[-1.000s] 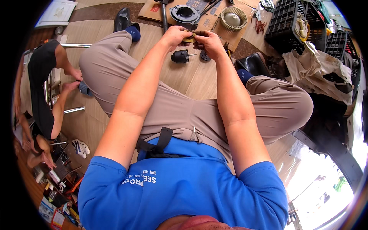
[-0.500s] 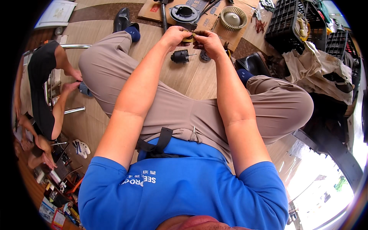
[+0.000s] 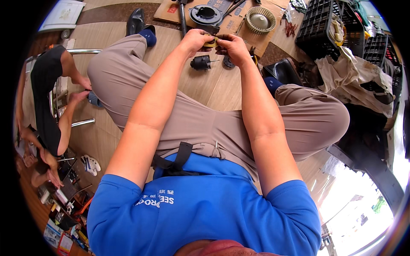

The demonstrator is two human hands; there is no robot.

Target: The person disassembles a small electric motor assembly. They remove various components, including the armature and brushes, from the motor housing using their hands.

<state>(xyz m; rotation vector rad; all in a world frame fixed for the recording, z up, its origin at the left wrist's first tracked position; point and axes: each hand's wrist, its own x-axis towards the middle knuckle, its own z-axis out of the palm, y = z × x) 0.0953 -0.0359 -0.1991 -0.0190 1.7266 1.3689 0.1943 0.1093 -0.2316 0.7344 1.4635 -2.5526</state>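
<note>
Both hands meet over the floor at the cardboard's near edge. Between the fingers of my left hand is a small yellowish part with dark spots. My right hand pinches at the right side of that part, its darkened fingertips bent inward. The fingers hide much of the part, so its exact kind is unclear. Just below the hands lies a black motor, its thin metal shaft pointing right. A round black disc rests on the floor under my right hand.
A grey ring-shaped housing and a cream blower wheel lie on cardboard beyond the hands. Black crates and a beige cloth are at right. Another person's bare legs show at left.
The yellowish part has turned slightly between my fingers, showing a little more of its face. Both hands stay in nearly the same place.
</note>
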